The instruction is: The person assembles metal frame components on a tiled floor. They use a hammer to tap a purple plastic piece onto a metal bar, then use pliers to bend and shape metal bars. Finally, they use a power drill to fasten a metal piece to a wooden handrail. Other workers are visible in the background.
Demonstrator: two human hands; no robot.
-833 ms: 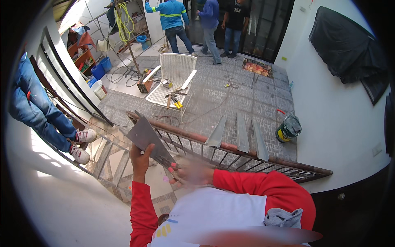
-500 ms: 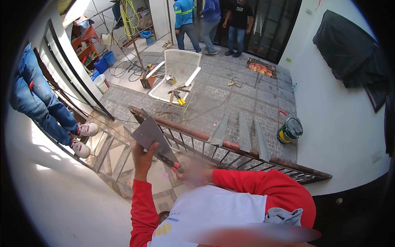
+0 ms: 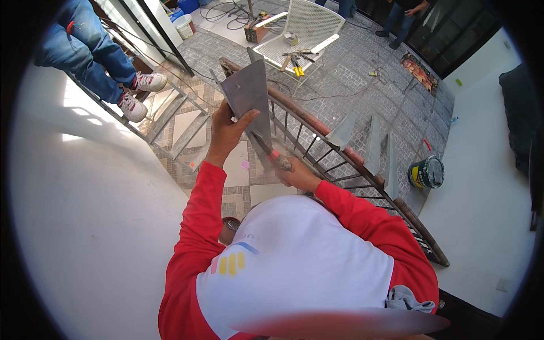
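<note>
My left hand point(image 3: 225, 135) grips a bent grey sheet-metal piece point(image 3: 248, 89) by its lower left edge, thumb across its face. The piece tilts upward in front of me, near the top end of the stair railing point(image 3: 309, 117). In my right hand point(image 3: 300, 175) are what look like tin snips point(image 3: 275, 155) with red on the handles. Their dark jaws meet the lower end of the metal piece; the overlap hides whether they bite into it. My right fingers are wrapped round the handles and slightly blurred.
Several metal strips point(image 3: 371, 146) lean on the railing. Beyond it, a white mesh chair point(image 3: 311, 25) holds hand tools, including yellow-handled pliers point(image 3: 297, 67). A dark bucket point(image 3: 426, 172) stands at right. Another person's jeans point(image 3: 85, 51) and shoes show at upper left, beside metal steps point(image 3: 173, 122).
My view has shifted, so the railing and chair sit higher and further right. The metal piece is tipped more upright. My right hand, smeared before, now shows clearly at the handles.
</note>
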